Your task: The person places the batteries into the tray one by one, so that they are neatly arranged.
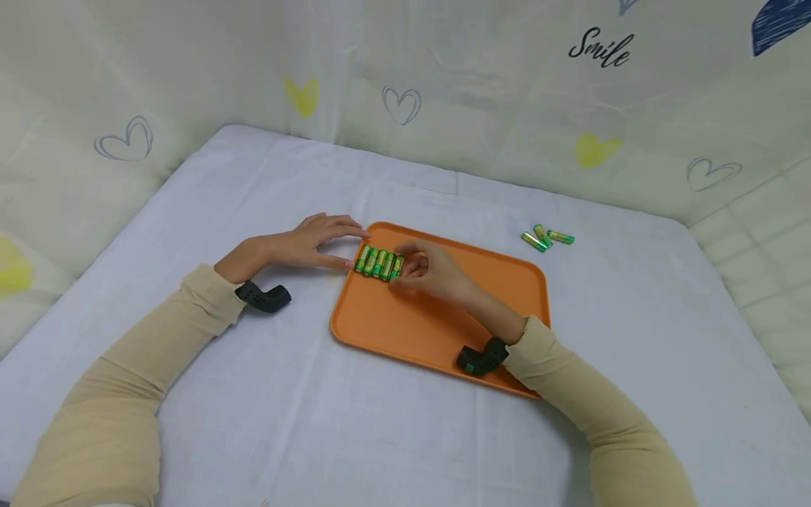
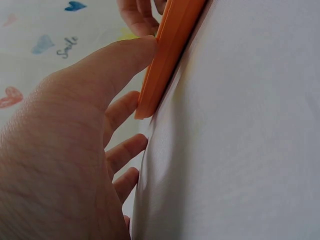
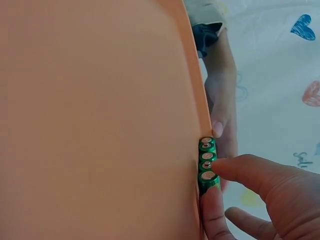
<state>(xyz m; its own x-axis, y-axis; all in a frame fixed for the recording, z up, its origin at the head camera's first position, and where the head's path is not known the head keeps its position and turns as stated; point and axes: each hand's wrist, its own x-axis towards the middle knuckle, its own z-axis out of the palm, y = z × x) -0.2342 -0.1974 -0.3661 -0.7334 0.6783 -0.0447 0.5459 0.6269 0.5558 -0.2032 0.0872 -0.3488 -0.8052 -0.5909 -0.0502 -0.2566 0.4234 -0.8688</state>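
A row of several green and gold batteries (image 1: 379,263) lies side by side against the left rim of an orange tray (image 1: 437,331). My right hand (image 1: 437,271) is at the right end of that row, thumb and index finger about the two ends of the last battery (image 1: 397,267). In the right wrist view, the thumb (image 3: 245,170) overlaps the battery ends (image 3: 207,176) and a finger lies along the outermost one. My left hand (image 1: 310,241) is spread beside the tray, its thumb (image 2: 142,50) and a fingertip at the left rim.
Three loose batteries (image 1: 543,238) lie on the white tablecloth (image 1: 621,296) beyond the tray's far right corner. A printed curtain (image 1: 481,84) hangs behind the table. Black wrist cameras (image 1: 265,298) sit at both cuffs, the right one over the tray's near edge.
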